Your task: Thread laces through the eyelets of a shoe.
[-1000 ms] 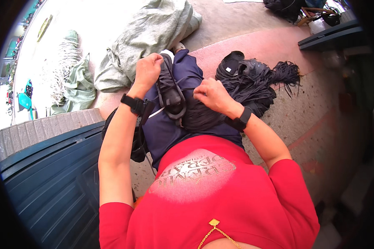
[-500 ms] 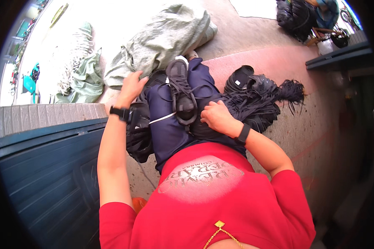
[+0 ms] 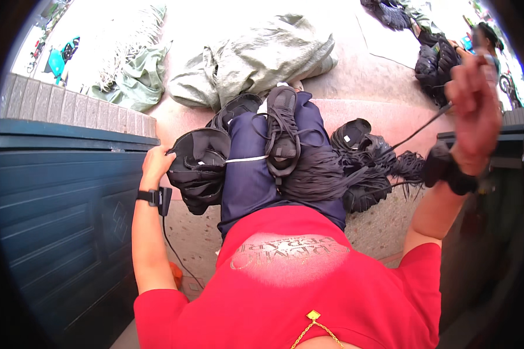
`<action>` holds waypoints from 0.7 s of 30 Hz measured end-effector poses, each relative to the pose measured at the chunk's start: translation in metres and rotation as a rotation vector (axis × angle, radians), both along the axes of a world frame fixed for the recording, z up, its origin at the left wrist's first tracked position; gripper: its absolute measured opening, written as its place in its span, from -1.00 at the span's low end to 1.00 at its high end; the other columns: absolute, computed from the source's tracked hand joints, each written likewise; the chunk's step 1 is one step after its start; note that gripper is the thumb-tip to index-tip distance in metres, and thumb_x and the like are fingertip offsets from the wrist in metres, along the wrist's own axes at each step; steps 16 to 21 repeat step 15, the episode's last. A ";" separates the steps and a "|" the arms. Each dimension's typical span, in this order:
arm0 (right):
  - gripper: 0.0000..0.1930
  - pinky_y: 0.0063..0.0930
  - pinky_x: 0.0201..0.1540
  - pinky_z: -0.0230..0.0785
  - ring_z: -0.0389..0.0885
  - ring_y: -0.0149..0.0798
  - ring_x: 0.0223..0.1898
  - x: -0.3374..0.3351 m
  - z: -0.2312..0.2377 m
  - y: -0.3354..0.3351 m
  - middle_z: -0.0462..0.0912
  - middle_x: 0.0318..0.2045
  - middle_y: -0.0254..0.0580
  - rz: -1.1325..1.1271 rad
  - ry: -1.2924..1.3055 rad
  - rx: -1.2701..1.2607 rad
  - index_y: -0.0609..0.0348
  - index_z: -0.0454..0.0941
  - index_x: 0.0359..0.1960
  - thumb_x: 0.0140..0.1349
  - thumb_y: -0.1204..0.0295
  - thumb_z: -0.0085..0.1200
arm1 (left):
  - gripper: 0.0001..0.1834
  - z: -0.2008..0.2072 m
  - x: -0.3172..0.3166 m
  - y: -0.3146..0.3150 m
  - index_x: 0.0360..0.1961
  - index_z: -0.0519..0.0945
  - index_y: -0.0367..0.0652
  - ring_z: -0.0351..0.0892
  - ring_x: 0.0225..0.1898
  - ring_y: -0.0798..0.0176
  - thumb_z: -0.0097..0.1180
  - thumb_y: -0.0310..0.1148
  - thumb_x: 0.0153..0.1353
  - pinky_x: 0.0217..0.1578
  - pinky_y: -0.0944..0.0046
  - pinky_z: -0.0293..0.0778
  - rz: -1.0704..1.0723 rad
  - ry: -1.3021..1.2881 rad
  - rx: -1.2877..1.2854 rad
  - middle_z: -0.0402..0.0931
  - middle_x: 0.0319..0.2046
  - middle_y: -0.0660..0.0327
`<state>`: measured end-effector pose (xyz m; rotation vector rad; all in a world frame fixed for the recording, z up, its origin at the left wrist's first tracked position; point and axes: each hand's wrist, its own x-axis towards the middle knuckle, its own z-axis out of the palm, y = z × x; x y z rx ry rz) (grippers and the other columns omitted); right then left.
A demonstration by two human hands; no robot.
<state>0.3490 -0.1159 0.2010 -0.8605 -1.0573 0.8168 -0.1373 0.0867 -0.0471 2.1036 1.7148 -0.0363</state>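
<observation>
On my lap lies a black lace-up shoe (image 3: 283,131), its laces loosely trailing over dark blue trousers. A thick bundle of black shoelaces (image 3: 314,174) spreads across my right thigh and off to the right. My left hand (image 3: 157,164) is closed at the rim of a black shoe upper (image 3: 201,154), beside my left leg. High at the right, my right hand (image 3: 473,110) is raised and smeared by motion, closed on a black shoelace (image 3: 422,127) that stretches back down to the bundle. A white cord (image 3: 245,159) crosses my left thigh.
A large grey-green sack (image 3: 256,58) lies ahead of my feet. A green sack with pale strands (image 3: 137,81) is at the far left. Blue shutter-like panels (image 3: 70,203) flank my left. Black bundles (image 3: 434,67) and a person (image 3: 489,43) are at the far right.
My right hand has swung from the lace bundle up and right, drawing out a shoelace. My left hand has come back and down to the black upper's rim. The view has shifted slightly.
</observation>
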 end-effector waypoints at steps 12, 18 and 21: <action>-0.76 -0.58 -0.33 0.35 0.50 -0.41 -0.38 -0.138 -0.172 0.065 0.57 -0.42 -0.26 0.235 -0.512 -0.636 0.27 0.51 -0.28 0.04 0.39 0.10 | -0.79 0.144 0.102 0.012 -0.61 0.52 -0.29 0.48 -0.54 -0.05 0.06 -0.32 -0.12 -0.50 0.15 0.35 -0.057 -0.367 0.389 0.41 -0.67 -0.08; -0.36 -0.32 -0.17 0.38 0.55 -0.08 -0.24 -0.211 -0.198 0.078 0.56 -0.27 -0.05 0.210 -1.036 -0.514 0.18 0.43 -0.11 -0.19 0.01 0.24 | -0.78 0.148 0.120 0.001 -0.57 0.52 -0.34 0.36 -0.67 0.34 0.12 -0.34 -0.11 -0.56 0.34 0.30 -0.032 -0.401 0.436 0.41 -0.74 0.09; -0.36 -0.32 -0.17 0.38 0.55 -0.08 -0.24 -0.211 -0.198 0.078 0.56 -0.27 -0.05 0.210 -1.036 -0.514 0.18 0.43 -0.11 -0.19 0.01 0.24 | -0.78 0.148 0.120 0.001 -0.57 0.52 -0.34 0.36 -0.67 0.34 0.12 -0.34 -0.11 -0.56 0.34 0.30 -0.032 -0.401 0.436 0.41 -0.74 0.09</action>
